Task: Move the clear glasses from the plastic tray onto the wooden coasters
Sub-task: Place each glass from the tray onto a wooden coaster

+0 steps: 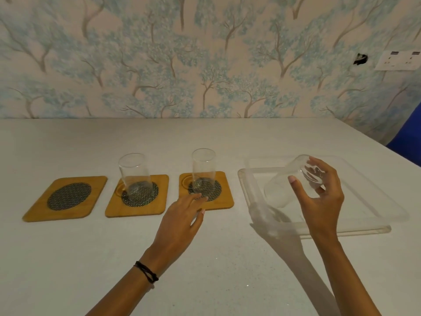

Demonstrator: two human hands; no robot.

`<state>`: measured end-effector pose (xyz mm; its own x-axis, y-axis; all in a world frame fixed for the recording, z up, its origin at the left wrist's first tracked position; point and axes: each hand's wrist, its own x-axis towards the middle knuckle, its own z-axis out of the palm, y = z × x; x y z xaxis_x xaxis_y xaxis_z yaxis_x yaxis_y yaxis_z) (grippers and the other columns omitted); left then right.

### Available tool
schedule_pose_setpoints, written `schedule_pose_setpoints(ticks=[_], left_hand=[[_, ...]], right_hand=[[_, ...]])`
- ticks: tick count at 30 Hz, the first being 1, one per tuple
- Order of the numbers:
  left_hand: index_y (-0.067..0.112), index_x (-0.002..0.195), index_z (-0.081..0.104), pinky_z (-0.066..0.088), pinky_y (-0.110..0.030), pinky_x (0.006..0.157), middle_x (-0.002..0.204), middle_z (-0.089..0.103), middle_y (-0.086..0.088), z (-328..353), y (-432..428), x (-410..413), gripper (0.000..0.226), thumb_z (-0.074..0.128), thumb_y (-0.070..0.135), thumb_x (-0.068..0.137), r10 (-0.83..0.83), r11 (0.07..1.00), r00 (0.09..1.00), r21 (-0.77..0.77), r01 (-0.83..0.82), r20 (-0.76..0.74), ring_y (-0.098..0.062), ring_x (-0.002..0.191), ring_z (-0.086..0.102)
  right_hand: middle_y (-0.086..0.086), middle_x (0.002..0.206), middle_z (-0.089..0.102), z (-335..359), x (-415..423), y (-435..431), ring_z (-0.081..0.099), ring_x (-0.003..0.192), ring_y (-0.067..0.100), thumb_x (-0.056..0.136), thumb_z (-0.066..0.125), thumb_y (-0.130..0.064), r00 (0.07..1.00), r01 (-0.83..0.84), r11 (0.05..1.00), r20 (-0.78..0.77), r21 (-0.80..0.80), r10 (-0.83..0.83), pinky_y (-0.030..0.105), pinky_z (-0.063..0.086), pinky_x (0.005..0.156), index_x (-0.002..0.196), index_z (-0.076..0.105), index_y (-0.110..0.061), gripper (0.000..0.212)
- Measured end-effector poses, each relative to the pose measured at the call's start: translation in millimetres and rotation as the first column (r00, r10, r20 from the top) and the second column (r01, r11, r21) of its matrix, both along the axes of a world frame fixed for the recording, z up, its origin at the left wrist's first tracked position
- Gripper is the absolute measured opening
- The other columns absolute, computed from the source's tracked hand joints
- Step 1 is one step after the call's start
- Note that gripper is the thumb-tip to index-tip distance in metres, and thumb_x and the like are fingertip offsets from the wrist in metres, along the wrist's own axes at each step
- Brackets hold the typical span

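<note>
Hands [182, 215] [319, 192] apart, right gripping

Pale grey worktop [79, 258] pushed right against the wall. Wallpaper [182, 60] all blue-green trees on cream, pretty busy. White socket plate [397, 60] far right, small dark hole [360, 59] just beside it. Something blue [406, 135] at right edge. Warm dim light.

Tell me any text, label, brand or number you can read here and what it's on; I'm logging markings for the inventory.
None can be read.
Wall socket plate: dark marks along its top edge, too small and blurred to read.
Glasses on coasters, tilted glass in the right hand, tray, coasters: no printing visible.
</note>
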<state>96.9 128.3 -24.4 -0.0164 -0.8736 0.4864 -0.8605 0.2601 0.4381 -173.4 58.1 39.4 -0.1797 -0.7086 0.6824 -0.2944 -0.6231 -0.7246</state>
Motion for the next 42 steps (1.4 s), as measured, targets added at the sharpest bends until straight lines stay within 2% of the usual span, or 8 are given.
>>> schedule_pose_setpoints(ticks=[7,12,18,21,28,35,39,42], left_hand=[[0.021,0.126,0.054,0.046,-0.032,0.097,0.127,0.060,-0.004,-0.2,39.4,73.1,0.034,0.054,0.021,0.092,0.067,0.998,0.997,-0.014,-0.066,0.048,-0.018,0.117,0.055],[0.018,0.124,0.056,0.042,-0.028,0.093,0.124,0.062,-0.007,-4.6,61.6,127.4,0.036,0.061,0.016,0.088,0.134,0.991,0.988,-0.001,-0.135,0.078,-0.021,0.113,0.057],[0.016,0.127,0.054,0.045,-0.038,0.096,0.129,0.058,-0.009,-7.9,80.8,183.9,0.036,0.057,0.021,0.091,0.197,0.978,0.978,0.053,-0.201,0.074,-0.026,0.119,0.054],[0.016,0.128,0.054,0.043,-0.041,0.099,0.133,0.055,-0.010,-7.6,87.6,210.5,0.037,0.057,0.023,0.091,0.225,0.971,0.972,0.071,-0.229,0.060,-0.027,0.124,0.050],[0.008,0.123,0.057,0.048,-0.044,0.092,0.130,0.057,-0.015,-7.6,98.7,271.1,0.034,0.057,0.018,0.091,0.339,0.934,0.939,0.095,-0.344,0.059,-0.033,0.117,0.054],[0.010,0.133,0.047,0.040,-0.041,0.101,0.139,0.047,-0.012,-8.2,105.0,294.4,0.039,0.047,0.024,0.096,0.422,0.891,0.906,0.168,-0.422,0.039,-0.029,0.124,0.045],[0.014,0.138,0.038,0.030,-0.039,0.109,0.148,0.036,-0.010,-11.7,105.9,295.7,0.043,0.042,0.027,0.098,0.448,0.859,0.888,0.224,-0.460,0.103,-0.026,0.133,0.035],[0.015,0.138,0.037,0.027,-0.042,0.111,0.149,0.034,-0.009,-14.4,103.7,297.1,0.042,0.040,0.028,0.098,0.473,0.842,0.872,0.228,-0.490,0.126,-0.025,0.134,0.034]], right_hand=[[-0.004,0.118,0.057,0.5,52.3,21.5,0.057,0.108,0.005,0.073,0.071,-0.042,0.999,-0.032,0.999,-0.006,-0.007,0.032,0.021,0.051,0.085,0.120,0.053,-0.029,0.052],[-0.005,0.118,0.056,-5.5,92.4,38.4,0.058,0.108,0.010,0.073,0.071,-0.041,0.998,-0.060,0.998,-0.016,-0.004,0.060,0.019,0.051,0.084,0.121,0.053,-0.025,0.053],[-0.005,0.117,0.056,-10.8,143.9,57.8,0.058,0.107,0.014,0.072,0.072,-0.039,0.994,-0.106,0.994,-0.038,0.009,0.106,0.018,0.051,0.083,0.120,0.054,-0.024,0.053],[-0.005,0.117,0.056,-12.8,171.6,66.5,0.058,0.107,0.011,0.072,0.072,-0.036,0.988,-0.146,0.989,-0.049,0.019,0.147,0.015,0.050,0.083,0.119,0.054,-0.024,0.052],[-0.001,0.111,0.057,-18.8,239.5,81.1,0.057,0.100,0.005,0.072,0.073,-0.037,0.967,-0.223,0.975,-0.122,0.014,0.223,0.012,0.049,0.080,0.117,0.054,-0.023,0.051],[-0.002,0.111,0.057,-27.2,314.1,93.9,0.057,0.104,0.008,0.072,0.074,-0.036,0.927,-0.339,0.939,-0.151,0.047,0.342,0.015,0.050,0.082,0.116,0.053,-0.025,0.051],[0.001,0.113,0.059,-23.7,356.5,94.4,0.058,0.104,0.009,0.072,0.074,-0.033,0.904,-0.382,0.922,-0.185,0.059,0.386,0.027,0.053,0.082,0.116,0.053,-0.024,0.049],[0.002,0.111,0.059,-21.4,385.8,87.7,0.062,0.100,0.014,0.074,0.073,-0.036,0.884,-0.412,0.910,-0.218,0.054,0.413,0.021,0.053,0.079,0.116,0.054,-0.019,0.050]])
